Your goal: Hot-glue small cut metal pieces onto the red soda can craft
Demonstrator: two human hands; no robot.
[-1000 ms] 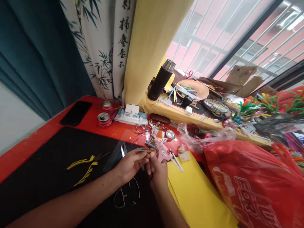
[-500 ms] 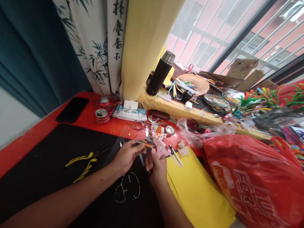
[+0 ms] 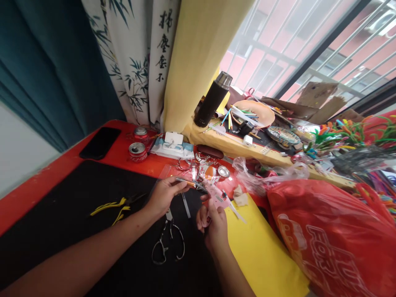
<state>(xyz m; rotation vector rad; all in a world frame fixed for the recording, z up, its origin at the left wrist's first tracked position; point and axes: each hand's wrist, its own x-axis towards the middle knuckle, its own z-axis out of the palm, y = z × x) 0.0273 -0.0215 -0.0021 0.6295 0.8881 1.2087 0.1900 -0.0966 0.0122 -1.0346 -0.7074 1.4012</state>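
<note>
My left hand (image 3: 163, 197) pinches a thin orange-and-metal stick (image 3: 185, 182) between thumb and fingers, its tip reaching toward a small pink hot glue gun (image 3: 218, 196). My right hand (image 3: 213, 227) is shut on that glue gun, holding it tilted from below. Its nozzle is partly hidden by clutter. Below my hands, black-handled scissors (image 3: 167, 243) lie open on a black mat (image 3: 62, 235). Yellow foam strips (image 3: 109, 208) lie on the mat to the left, and a yellow paper sheet (image 3: 262, 251) lies under my right wrist.
A red plastic bag (image 3: 334, 239) fills the lower right, with a clear plastic bag (image 3: 266, 175) behind it. Soda cans (image 3: 137, 152), a phone (image 3: 100, 142), a black thermos (image 3: 213, 100), and colourful pipe cleaners (image 3: 340, 138) crowd the red tabletop and window ledge.
My right hand has dropped lower and the glue gun has tilted with it. My left hand has moved slightly up and left, and the view has shifted a little.
</note>
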